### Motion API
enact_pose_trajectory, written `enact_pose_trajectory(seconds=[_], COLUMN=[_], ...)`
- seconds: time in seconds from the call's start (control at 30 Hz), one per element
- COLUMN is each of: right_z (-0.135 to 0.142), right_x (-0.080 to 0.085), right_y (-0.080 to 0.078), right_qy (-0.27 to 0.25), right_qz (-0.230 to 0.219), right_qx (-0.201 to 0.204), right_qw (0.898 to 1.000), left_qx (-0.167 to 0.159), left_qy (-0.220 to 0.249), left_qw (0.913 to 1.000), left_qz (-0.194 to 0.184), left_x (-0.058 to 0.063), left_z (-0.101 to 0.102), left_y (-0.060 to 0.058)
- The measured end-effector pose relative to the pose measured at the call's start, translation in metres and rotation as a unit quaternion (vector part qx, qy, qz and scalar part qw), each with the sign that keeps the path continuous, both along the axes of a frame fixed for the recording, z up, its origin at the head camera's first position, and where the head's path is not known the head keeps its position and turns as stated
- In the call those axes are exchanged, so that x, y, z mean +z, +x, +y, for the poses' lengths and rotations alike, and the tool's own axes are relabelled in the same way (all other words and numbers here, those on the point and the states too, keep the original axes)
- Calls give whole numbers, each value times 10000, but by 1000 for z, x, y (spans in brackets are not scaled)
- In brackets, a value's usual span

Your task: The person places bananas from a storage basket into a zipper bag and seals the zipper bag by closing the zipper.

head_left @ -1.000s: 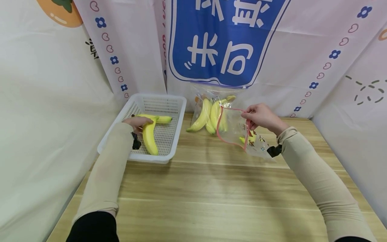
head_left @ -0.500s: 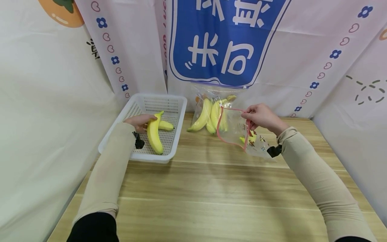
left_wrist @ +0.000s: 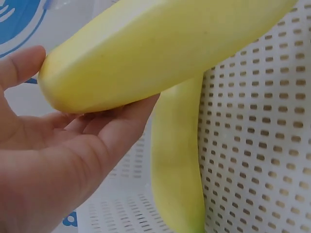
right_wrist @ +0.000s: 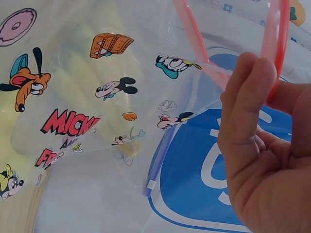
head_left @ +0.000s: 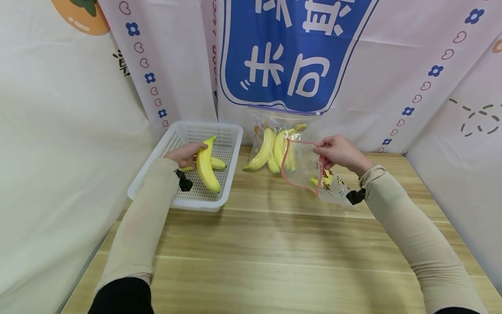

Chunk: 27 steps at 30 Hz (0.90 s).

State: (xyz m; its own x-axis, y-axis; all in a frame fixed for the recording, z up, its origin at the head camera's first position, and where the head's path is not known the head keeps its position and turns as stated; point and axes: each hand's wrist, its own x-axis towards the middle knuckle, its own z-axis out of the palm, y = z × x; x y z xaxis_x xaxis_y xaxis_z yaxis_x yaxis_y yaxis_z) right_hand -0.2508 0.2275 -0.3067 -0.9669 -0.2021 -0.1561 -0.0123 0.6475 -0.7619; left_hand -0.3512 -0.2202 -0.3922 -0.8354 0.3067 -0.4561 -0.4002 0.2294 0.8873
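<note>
Above the white basket [head_left: 230, 185], my left hand [head_left: 184, 155] grips a yellow banana [head_left: 207, 168] near its upper end. In the left wrist view, thumb and fingers sit on either side of that banana [left_wrist: 146, 53]. Beneath it a second banana [head_left: 218, 163] lies on the basket floor, partly covered. My right hand [head_left: 340, 151] pinches the red rim of a clear zip bag [head_left: 341, 192], whose mouth gapes toward the left. Something yellow [head_left: 315, 181] shows inside that bag. Cartoon prints cover the bag [right_wrist: 112, 111] in the right wrist view.
Behind the red-rimmed bag, a clear bag with a purple zip [head_left: 255, 115] leans against the back cloth [head_left: 188, 52], holding several bananas [head_left: 262, 150]. The wooden table [head_left: 274, 253] is bounded by cloth at the left, back and right.
My left hand has moved slightly right and up with the banana, uncovering more of its upper end. My right hand and the red-rimmed bag have stayed in place.
</note>
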Motion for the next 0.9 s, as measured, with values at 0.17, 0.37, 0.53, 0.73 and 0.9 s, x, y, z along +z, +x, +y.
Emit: enact_pose_trajectory(seconds=[0.17, 0.37, 0.53, 0.73, 0.9], right_z=[-1, -1, -2, -1, -1], right_x=[0, 1, 1, 1, 0], right_y=[1, 0, 1, 0, 0], right_qy=[5, -6, -40, -12, -1], right_qz=[-6, -13, -37, -29, -41], right_qx=[-16, -27, -36, 19, 22], right_qw=[10000, 10000, 10000, 10000, 10000], left_qx=[263, 476, 559, 755, 733], left_qy=[460, 796, 1074, 1619, 1821], left_qw=[9986, 9957, 9926, 9838, 9805], left_qz=[-75, -42, 21, -111, 47], left_x=[5, 13, 23, 35, 45], left_z=[2, 4, 5, 7, 11], left_y=[1, 2, 3, 3, 6])
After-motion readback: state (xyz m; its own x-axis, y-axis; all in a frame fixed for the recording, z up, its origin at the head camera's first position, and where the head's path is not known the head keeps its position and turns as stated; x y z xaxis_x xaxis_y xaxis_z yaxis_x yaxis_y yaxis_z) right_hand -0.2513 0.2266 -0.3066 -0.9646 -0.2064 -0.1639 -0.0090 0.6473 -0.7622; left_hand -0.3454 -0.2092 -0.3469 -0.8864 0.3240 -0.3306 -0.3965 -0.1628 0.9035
